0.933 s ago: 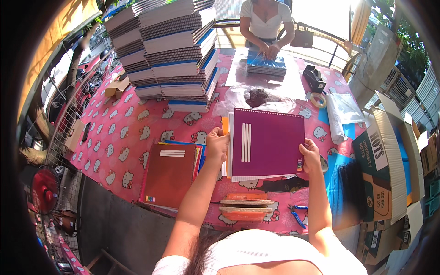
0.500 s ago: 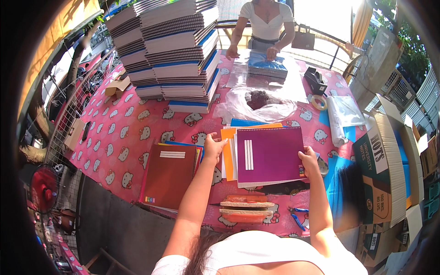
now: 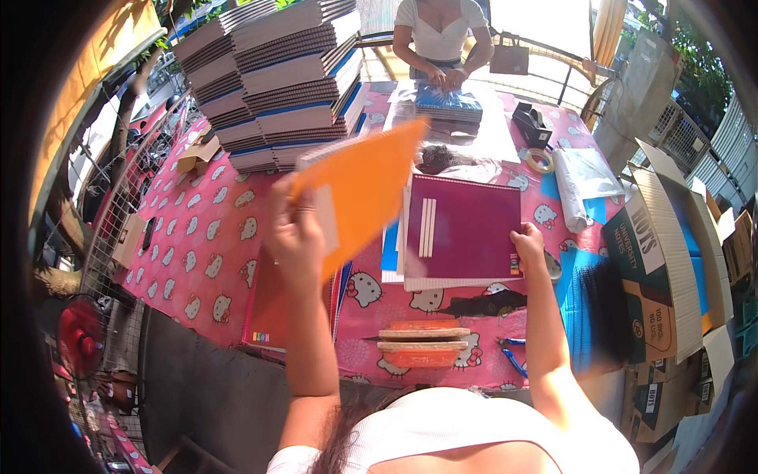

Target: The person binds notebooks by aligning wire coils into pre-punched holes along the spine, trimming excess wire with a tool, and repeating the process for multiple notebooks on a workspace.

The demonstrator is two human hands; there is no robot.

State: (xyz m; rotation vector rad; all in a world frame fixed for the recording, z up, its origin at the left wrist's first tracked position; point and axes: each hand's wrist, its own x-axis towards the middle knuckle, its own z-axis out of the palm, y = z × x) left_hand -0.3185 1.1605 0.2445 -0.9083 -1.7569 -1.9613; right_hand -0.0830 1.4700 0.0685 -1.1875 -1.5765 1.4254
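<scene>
My left hand [image 3: 298, 237] grips an orange notebook [image 3: 367, 189] by its lower left edge, lifted and tilted above the table. Its far part is blurred by motion. Below it lies a stack topped by a brown notebook [image 3: 276, 316], partly covered by my left forearm. My right hand [image 3: 529, 245] pinches the right edge of a purple notebook [image 3: 466, 225] with a spiral along its top. White pages and a blue cover [image 3: 390, 246] show from under the purple notebook on its left side.
Tall stacks of spiral notebooks [image 3: 292, 95] stand at the far left. Across the table a person's hands [image 3: 448, 77] rest on a wrapped blue stack [image 3: 448, 107]. A tape dispenser [image 3: 531, 122], plastic roll [image 3: 570, 189], orange-edged block [image 3: 422, 344], pliers [image 3: 515, 359] and open carton [image 3: 671, 276] lie around.
My left hand has pulled the orange notebook out from beneath the purple one and swung it left and up. The other person's hands have come together over the wrapped stack.
</scene>
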